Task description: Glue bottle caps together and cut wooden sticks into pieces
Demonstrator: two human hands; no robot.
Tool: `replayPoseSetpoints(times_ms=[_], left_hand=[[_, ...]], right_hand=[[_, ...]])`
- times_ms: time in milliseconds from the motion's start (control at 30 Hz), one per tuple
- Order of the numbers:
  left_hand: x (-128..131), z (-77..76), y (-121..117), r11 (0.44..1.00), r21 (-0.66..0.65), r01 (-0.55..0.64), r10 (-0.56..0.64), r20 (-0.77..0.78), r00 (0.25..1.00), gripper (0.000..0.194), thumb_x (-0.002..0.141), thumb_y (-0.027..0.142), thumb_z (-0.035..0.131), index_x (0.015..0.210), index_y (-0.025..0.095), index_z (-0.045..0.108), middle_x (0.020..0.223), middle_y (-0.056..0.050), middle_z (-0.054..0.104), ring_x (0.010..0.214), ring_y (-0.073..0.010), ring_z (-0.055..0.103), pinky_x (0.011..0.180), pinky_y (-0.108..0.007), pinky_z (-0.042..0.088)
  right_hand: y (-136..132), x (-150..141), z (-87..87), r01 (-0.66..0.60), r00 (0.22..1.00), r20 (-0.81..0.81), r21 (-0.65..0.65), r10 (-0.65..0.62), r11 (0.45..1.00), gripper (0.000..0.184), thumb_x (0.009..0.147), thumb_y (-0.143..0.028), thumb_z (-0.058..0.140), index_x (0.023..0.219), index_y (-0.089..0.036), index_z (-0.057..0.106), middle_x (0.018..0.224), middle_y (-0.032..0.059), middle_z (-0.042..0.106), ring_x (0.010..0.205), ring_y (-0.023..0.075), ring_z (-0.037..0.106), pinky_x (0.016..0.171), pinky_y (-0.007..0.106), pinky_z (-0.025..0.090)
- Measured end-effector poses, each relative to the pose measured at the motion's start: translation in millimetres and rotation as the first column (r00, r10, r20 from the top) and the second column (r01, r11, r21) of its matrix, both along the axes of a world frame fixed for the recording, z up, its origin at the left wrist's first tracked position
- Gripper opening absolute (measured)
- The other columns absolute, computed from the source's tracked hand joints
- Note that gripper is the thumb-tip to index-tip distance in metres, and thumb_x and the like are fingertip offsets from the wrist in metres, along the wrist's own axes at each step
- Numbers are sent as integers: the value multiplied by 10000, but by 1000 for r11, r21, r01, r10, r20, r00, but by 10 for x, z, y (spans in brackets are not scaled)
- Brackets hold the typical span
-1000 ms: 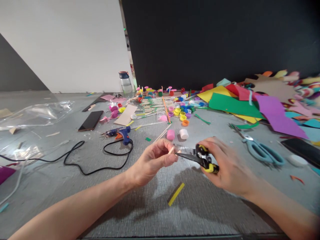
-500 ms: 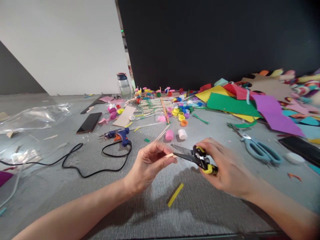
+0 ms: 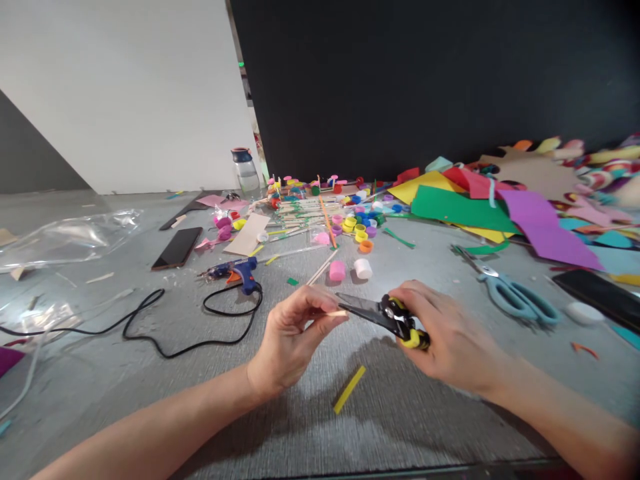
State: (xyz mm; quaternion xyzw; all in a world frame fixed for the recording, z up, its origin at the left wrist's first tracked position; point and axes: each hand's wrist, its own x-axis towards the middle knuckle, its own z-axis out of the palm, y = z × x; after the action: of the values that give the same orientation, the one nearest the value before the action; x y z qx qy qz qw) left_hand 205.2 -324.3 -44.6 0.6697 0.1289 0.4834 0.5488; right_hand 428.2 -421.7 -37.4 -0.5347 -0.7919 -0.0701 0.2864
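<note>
Between the thumb and fingers of my left hand (image 3: 295, 337) is a small piece of pale wooden stick (image 3: 338, 314), most of it hidden by the fingers. My right hand (image 3: 445, 330) is wrapped round the black and yellow handles of spring-loaded snips (image 3: 377, 311). Their blades point left and lie close by the left fingertips and the stick; whether they touch it I cannot tell. On the table below lies a yellow strip (image 3: 349, 390). Just beyond the hands stand a pink cap (image 3: 337, 271) and a white cap (image 3: 363, 269).
A blue glue gun (image 3: 235, 270) with a black cord (image 3: 145, 338) lies left, near a phone (image 3: 177, 248). Blue-handled scissors (image 3: 515, 293) lie right, before coloured sheets (image 3: 460, 207). Bottle caps (image 3: 361, 233) and sticks spread behind. A water bottle (image 3: 245, 170) stands at the back.
The snips' blades have narrowed and moved slightly left with the right hand. The stick in my left hand has turned from slanting upward to lying nearly level. The view has shifted slightly.
</note>
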Motion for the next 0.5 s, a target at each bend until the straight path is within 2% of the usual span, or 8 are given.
replayPoseSetpoints(times_ms=[167, 367, 500], left_hand=[[20, -5, 12, 999, 25, 34, -35, 29, 999, 141, 866, 89, 712, 851, 218, 657, 815, 21, 658, 782, -90, 623, 734, -201, 537], [19, -30, 44, 994, 109, -5, 2, 30, 1000, 144, 874, 89, 701, 859, 217, 636, 831, 20, 653, 798, -88, 630, 737, -192, 544], [11, -34, 53, 981, 190, -30, 27, 19, 999, 140, 879, 92, 695, 882, 217, 631, 862, 1, 677, 820, -106, 654, 717, -206, 554]], right_hand=[[1, 25, -19, 5, 998, -56, -44, -8, 999, 273, 818, -123, 559, 1066, -198, 472, 902, 75, 578, 812, 248, 588, 693, 360, 488], [12, 26, -36, -22, 994, -110, -108, 10, 994, 462, 796, -134, 606, 1224, -190, 442, 1099, 129, 567, 1005, 293, 567, 846, 430, 497], [17, -1, -42, -39, 996, -89, -107, 30, 993, 462, 784, -129, 613, 1211, -183, 445, 1112, 142, 562, 1033, 309, 555, 860, 447, 498]])
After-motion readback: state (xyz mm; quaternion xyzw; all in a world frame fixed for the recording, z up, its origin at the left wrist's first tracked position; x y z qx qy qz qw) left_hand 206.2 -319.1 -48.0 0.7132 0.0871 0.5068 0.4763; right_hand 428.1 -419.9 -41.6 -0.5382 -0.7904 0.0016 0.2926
